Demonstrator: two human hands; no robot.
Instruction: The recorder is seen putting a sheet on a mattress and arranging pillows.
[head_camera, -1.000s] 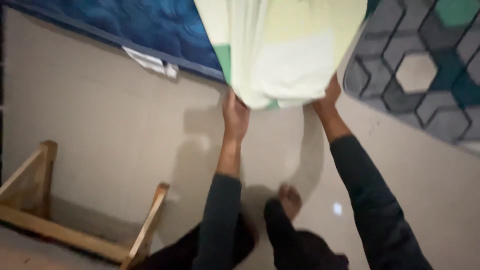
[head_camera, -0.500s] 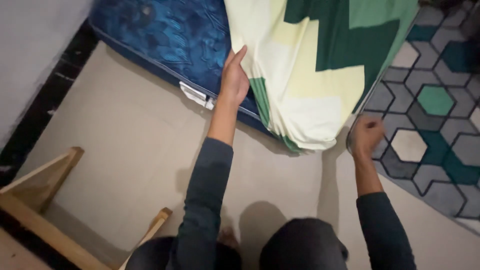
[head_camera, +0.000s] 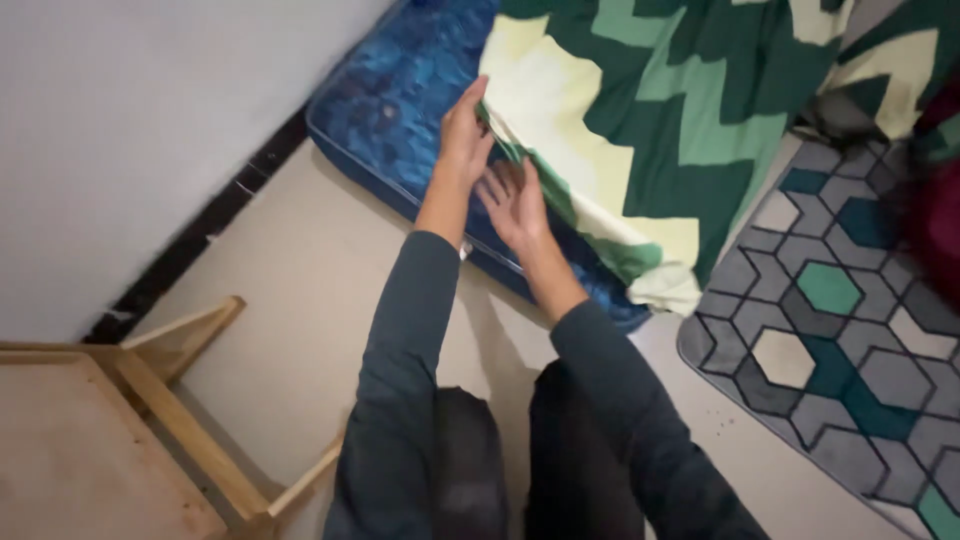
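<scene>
A sheet (head_camera: 680, 120) with a green, dark green and cream zigzag pattern lies over a blue mattress (head_camera: 400, 90) on the floor. My left hand (head_camera: 465, 130) pinches the sheet's near edge, thumb and fingers closed on the cloth. My right hand (head_camera: 512, 200) sits just below it, palm up with fingers spread, touching the underside of the same edge. Both arms wear dark long sleeves.
A rug (head_camera: 830, 330) with grey, teal and cream hexagons lies at the right. A light wooden table (head_camera: 90, 440) with slanted legs stands at the lower left. A white wall (head_camera: 140, 130) with a dark skirting runs along the left. Beige floor (head_camera: 290, 290) lies between.
The sheet has come down from being held up and now lies spread on the mattress. My right hand moved left from the sheet's lower corner to join my left hand at the edge.
</scene>
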